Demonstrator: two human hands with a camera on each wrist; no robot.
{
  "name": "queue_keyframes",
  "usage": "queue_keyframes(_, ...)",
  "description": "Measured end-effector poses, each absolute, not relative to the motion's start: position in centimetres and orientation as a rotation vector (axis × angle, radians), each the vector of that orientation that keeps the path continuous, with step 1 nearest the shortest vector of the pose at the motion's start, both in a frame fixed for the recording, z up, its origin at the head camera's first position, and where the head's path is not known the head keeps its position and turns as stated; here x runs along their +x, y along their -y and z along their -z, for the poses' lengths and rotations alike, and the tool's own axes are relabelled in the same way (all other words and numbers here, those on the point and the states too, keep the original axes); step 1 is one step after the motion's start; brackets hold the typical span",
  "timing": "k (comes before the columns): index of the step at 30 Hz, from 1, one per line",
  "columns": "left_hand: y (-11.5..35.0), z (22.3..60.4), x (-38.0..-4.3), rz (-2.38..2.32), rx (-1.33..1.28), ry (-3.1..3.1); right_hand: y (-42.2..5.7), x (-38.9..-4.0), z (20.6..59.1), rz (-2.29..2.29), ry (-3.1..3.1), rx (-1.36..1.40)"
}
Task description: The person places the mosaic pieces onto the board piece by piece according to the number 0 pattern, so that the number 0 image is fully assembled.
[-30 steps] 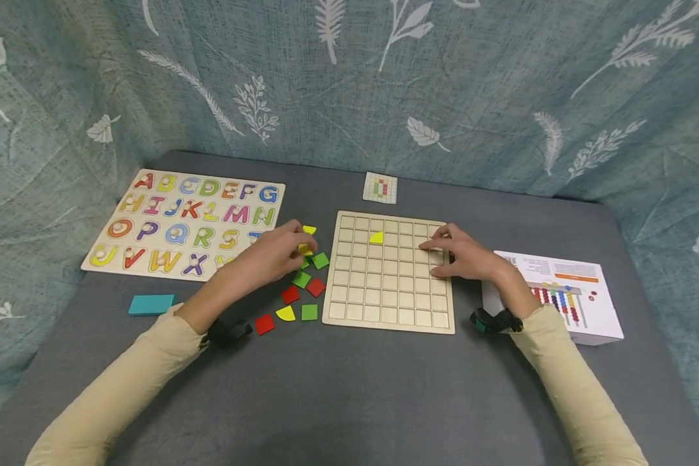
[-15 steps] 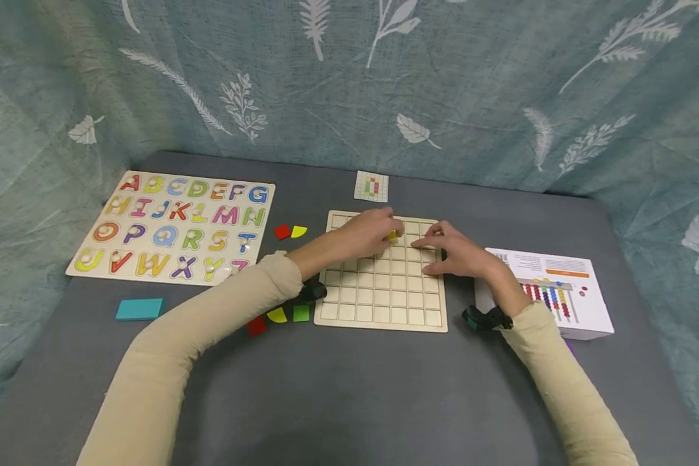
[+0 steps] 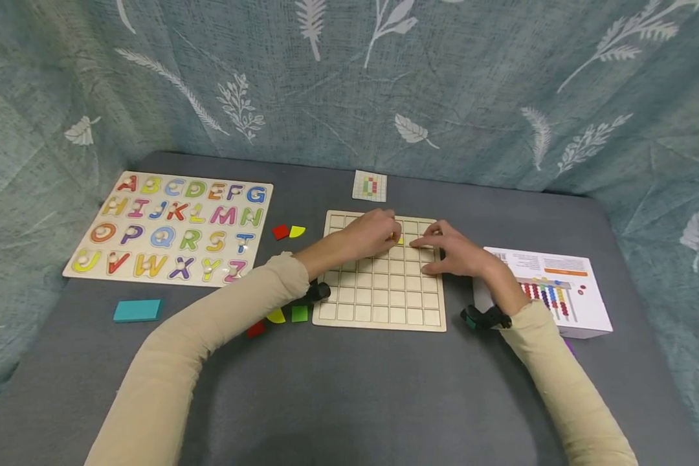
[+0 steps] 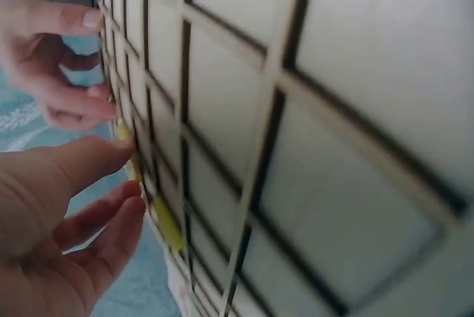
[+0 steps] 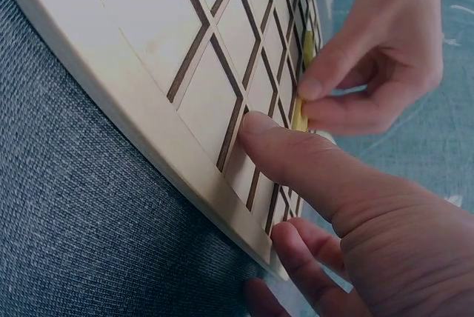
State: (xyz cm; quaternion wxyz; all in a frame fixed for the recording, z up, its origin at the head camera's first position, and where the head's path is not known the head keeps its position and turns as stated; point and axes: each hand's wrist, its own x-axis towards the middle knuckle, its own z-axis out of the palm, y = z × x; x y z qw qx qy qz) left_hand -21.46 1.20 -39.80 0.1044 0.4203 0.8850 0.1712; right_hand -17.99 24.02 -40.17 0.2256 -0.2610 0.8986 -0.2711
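Observation:
My left hand [image 3: 375, 233] is over the upper part of the wooden grid board [image 3: 380, 315]. Its thumb and fingers pinch a yellow piece [image 5: 299, 115], which sits low against the cells. A second yellow piece [image 4: 169, 224] lies in a cell close by; in the head view the left hand covers it. On the board's right side rests my right hand [image 3: 460, 252], fingers slightly bent and spread. Its thumb touches the grid face in the right wrist view, while other fingertips are at the board's edge. Nothing shows between the right fingers and thumb.
Behind the board lies a small pattern card [image 3: 369, 186]. Left are an alphabet puzzle [image 3: 169, 226], a teal block [image 3: 138, 310] and loose pieces, including a red square [image 3: 280, 232] and green square [image 3: 299, 313], some under the left arm. A white box [image 3: 582, 285] stands right.
From the loose pieces at left, my left hand has moved right onto the board with a yellow piece, now lower against the grid. The right hand stays at the board's right side.

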Motion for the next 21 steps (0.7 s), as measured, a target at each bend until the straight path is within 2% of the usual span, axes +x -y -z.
queue_keyframes(13,3.0,39.6,-20.0,-0.488,1.109,-2.642,-23.6,-17.9,40.4,0.747,-2.481,-0.709)
queue_keyframes(21,9.9,38.7,-17.5,-0.598,0.839,-2.784,-23.5,-17.7,40.5,0.752,-2.481,-0.696)
